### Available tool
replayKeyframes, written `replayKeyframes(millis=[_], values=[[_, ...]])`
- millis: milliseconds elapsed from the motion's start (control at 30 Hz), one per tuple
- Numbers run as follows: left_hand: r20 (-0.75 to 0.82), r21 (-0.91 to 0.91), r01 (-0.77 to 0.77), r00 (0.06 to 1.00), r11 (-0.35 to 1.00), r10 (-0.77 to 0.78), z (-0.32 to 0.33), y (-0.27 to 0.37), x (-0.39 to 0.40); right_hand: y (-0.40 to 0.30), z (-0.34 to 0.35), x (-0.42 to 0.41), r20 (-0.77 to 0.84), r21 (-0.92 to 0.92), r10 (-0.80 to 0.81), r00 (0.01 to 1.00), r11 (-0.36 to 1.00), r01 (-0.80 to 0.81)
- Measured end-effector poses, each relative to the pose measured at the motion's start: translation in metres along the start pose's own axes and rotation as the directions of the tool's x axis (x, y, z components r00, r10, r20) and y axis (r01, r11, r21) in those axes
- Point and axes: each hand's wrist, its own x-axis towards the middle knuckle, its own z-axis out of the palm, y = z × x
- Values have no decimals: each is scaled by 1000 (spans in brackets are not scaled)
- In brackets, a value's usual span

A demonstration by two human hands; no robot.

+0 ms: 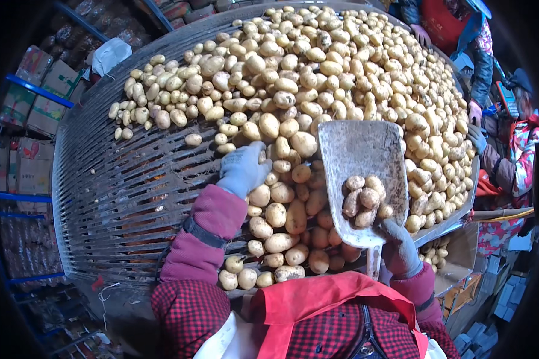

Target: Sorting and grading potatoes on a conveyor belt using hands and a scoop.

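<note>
My left hand (245, 168), in a grey glove, reaches over the potatoes with its fingers curled around a small potato (262, 156). My right hand (400, 249), also gloved, is at the lower right rim of a worn metal scoop (359, 143). Its fingertips meet a small potato (386, 211); whether they grip it is unclear. Several potatoes (369, 197) lie together in the scoop's pan. The scoop's handle (373, 262) points towards me, its end hidden by my red apron (319, 294). Larger potatoes (278, 242) lie on the slats between my arms.
A big heap of potatoes (323, 67) covers the far and right side of a slatted sorting table (130, 193). Co-workers' gloved hands (477, 138) rest at its right edge. Cardboard boxes (35, 166) stand on blue racks at left. A carton with potatoes (453, 258) sits below right.
</note>
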Motion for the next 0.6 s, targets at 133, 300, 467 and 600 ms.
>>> replayKeyframes(millis=[133,300,467,600], values=[[-25,150,-28,999,988,32,7,6,-1,-2,5,-2,17,-5,-1,1000,1000,1],[29,123,-47,999,991,44,-1,4,15,-4,10,-5,28,7,9,1000,1000,-9],[87,88,-67,994,994,59,-5,2,16,0,5,-6,35,19,-25,999,1000,24],[49,36,-23,999,999,21,-3,0,2,4,-2,-1,35,0,-54,998,999,54]])
